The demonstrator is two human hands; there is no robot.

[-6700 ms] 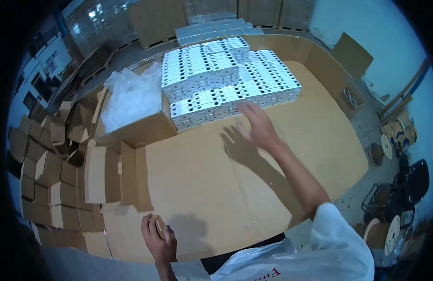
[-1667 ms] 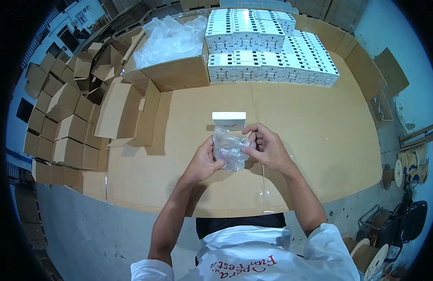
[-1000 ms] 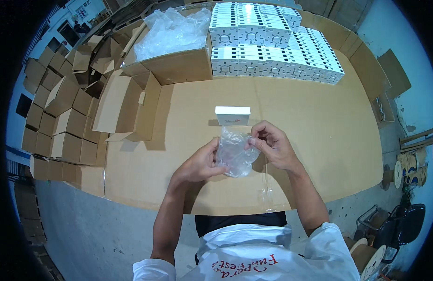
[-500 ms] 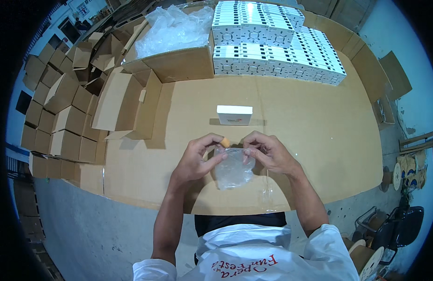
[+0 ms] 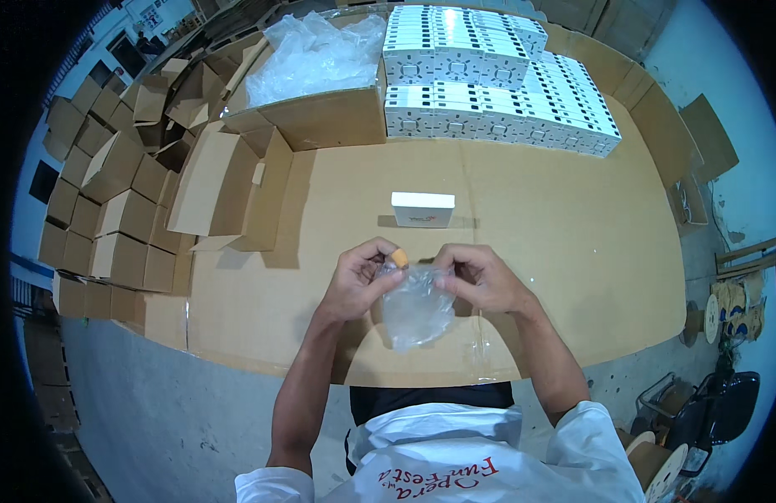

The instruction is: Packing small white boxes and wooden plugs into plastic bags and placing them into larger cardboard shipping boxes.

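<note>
Between my hands a clear plastic bag hangs over the near part of the cardboard-covered table. My left hand pinches its upper left edge, and one of its fingertips wears an orange finger cot. The upper right edge is gripped by the thumb and fingers of my right hand. Just beyond my hands a small white box stands apart from them. Whether anything lies inside the bag I cannot make out; it looks flat.
Rows of white patterned boxes are stacked at the back. Beside them a carton overflows with clear plastic bags. An opened brown carton stands on the left, next to several stacked brown cartons. Cable reels and a black chair are at the lower right.
The bag's top edge has crumpled and its lower end hangs slightly nearer to me. Both hands keep hold of it and have shifted only a little.
</note>
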